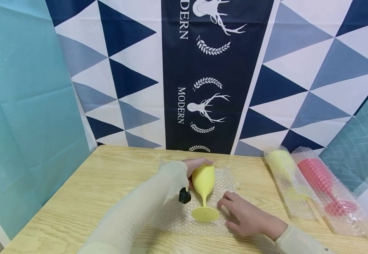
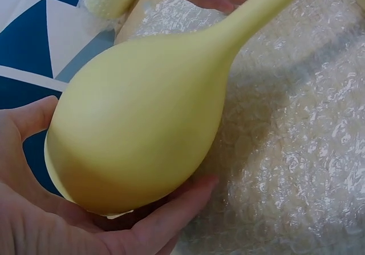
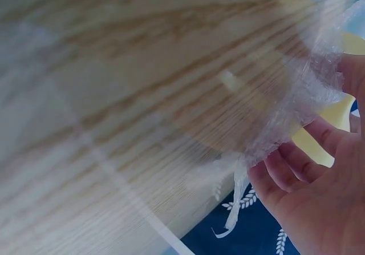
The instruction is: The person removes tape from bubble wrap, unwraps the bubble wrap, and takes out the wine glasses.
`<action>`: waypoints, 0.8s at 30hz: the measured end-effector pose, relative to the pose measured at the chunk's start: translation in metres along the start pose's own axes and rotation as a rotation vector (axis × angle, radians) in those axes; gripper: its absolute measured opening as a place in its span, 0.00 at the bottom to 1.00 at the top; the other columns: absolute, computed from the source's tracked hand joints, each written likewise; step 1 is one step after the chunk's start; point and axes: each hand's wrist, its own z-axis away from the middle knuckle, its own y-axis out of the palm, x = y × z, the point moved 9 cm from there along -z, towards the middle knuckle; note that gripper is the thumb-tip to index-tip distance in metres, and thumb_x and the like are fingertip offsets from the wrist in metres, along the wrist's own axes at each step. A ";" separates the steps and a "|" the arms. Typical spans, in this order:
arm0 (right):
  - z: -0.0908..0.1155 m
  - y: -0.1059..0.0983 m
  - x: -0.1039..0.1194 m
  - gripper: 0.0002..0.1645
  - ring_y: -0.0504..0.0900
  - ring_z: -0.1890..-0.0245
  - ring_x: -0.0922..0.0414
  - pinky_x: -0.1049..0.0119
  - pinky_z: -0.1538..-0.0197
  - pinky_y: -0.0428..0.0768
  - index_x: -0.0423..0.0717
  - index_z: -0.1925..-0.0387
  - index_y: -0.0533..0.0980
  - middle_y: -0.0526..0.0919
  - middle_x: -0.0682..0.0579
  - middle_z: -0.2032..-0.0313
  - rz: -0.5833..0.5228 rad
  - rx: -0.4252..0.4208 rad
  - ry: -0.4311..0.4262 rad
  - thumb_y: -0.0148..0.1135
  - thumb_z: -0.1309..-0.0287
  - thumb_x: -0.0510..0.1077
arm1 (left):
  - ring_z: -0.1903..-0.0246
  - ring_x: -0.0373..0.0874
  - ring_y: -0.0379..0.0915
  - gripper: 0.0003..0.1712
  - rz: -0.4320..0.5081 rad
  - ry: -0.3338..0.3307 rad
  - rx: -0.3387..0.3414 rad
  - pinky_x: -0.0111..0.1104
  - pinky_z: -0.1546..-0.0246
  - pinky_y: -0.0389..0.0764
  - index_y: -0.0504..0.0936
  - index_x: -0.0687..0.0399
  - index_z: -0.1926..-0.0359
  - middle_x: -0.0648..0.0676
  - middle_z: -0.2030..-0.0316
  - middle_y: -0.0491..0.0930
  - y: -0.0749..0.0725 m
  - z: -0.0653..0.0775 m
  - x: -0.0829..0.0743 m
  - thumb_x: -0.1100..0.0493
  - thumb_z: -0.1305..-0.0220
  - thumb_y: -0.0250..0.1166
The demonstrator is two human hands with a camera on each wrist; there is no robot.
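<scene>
A yellow plastic-looking goblet [image 1: 204,180] lies on its side over a sheet of bubble wrap [image 1: 177,215], its round foot toward me. My left hand [image 1: 193,169] grips the bowl near the rim; in the left wrist view the thumb and fingers of that hand [image 2: 63,221] curl round the yellow bowl [image 2: 137,118]. Beside the foot, my right hand [image 1: 245,217] has bent fingers at the right edge of the wrap. The right wrist view shows the right hand's fingers [image 3: 291,166] holding the edge of the clear bubble wrap [image 3: 285,124].
Two wrapped goblets lie at the right of the wooden table [image 1: 107,183]: a yellow one [image 1: 287,173] and a red one [image 1: 324,183]. A patterned cloth [image 1: 133,77] hangs behind the table. A small black device [image 1: 184,195] sits at my left wrist.
</scene>
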 end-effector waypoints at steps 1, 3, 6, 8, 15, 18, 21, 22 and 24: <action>0.000 0.000 0.000 0.22 0.63 0.65 0.69 0.77 0.65 0.68 0.51 0.52 0.74 0.69 0.58 0.60 0.001 0.000 0.000 0.68 0.50 0.43 | 0.72 0.50 0.77 0.33 -0.005 0.003 0.003 0.50 0.56 0.84 0.74 0.56 0.55 0.57 0.69 0.76 0.000 -0.001 0.000 0.37 0.53 0.67; 0.000 0.000 0.000 0.21 0.63 0.65 0.69 0.76 0.66 0.68 0.51 0.52 0.74 0.69 0.58 0.60 -0.004 0.003 0.000 0.68 0.50 0.43 | 0.71 0.50 0.77 0.33 -0.023 0.010 0.004 0.51 0.56 0.84 0.74 0.55 0.55 0.57 0.69 0.76 0.000 -0.003 -0.001 0.36 0.53 0.67; 0.001 0.000 -0.001 0.21 0.63 0.65 0.69 0.76 0.66 0.68 0.51 0.52 0.73 0.69 0.58 0.60 -0.014 0.009 0.006 0.68 0.49 0.43 | 0.68 0.51 0.78 0.34 -0.050 0.019 0.012 0.51 0.56 0.84 0.74 0.55 0.53 0.57 0.67 0.76 0.000 -0.007 0.000 0.36 0.52 0.66; 0.001 0.000 0.000 0.21 0.64 0.65 0.69 0.76 0.65 0.69 0.52 0.52 0.73 0.69 0.58 0.60 -0.017 0.009 0.009 0.68 0.49 0.43 | 0.66 0.51 0.78 0.35 -0.057 0.014 0.012 0.50 0.56 0.84 0.73 0.56 0.52 0.57 0.65 0.76 0.000 -0.011 0.000 0.35 0.53 0.66; -0.001 -0.001 0.001 0.22 0.63 0.65 0.69 0.77 0.65 0.68 0.51 0.52 0.73 0.69 0.58 0.61 0.003 0.003 0.006 0.69 0.50 0.43 | 0.65 0.50 0.76 0.37 -0.020 0.005 0.028 0.45 0.58 0.84 0.71 0.57 0.53 0.56 0.65 0.75 0.000 -0.020 -0.001 0.36 0.55 0.68; -0.001 -0.002 0.001 0.22 0.63 0.65 0.68 0.76 0.65 0.68 0.51 0.53 0.73 0.69 0.59 0.61 0.022 -0.009 -0.003 0.69 0.51 0.43 | 0.66 0.49 0.75 0.35 -0.014 0.009 0.041 0.43 0.61 0.84 0.72 0.56 0.55 0.55 0.66 0.75 0.001 -0.022 -0.003 0.36 0.56 0.68; -0.001 -0.003 0.003 0.22 0.63 0.64 0.68 0.76 0.65 0.68 0.51 0.53 0.73 0.69 0.58 0.61 0.038 -0.028 -0.021 0.69 0.52 0.43 | 0.67 0.48 0.75 0.33 -0.006 0.027 0.070 0.41 0.63 0.82 0.73 0.56 0.56 0.55 0.67 0.75 0.003 -0.022 -0.005 0.37 0.54 0.68; -0.001 -0.003 0.003 0.22 0.63 0.64 0.68 0.76 0.65 0.68 0.50 0.53 0.73 0.69 0.58 0.61 0.046 -0.037 -0.028 0.69 0.53 0.43 | 0.67 0.48 0.74 0.33 -0.005 0.034 0.087 0.40 0.63 0.82 0.73 0.56 0.56 0.55 0.67 0.75 0.004 -0.021 -0.006 0.37 0.53 0.67; 0.000 -0.003 0.005 0.23 0.63 0.64 0.68 0.76 0.65 0.68 0.50 0.54 0.73 0.69 0.58 0.61 0.053 -0.050 -0.039 0.69 0.54 0.43 | 0.67 0.48 0.74 0.32 -0.004 0.049 0.110 0.40 0.63 0.81 0.73 0.56 0.56 0.54 0.66 0.75 0.004 -0.018 -0.006 0.37 0.52 0.67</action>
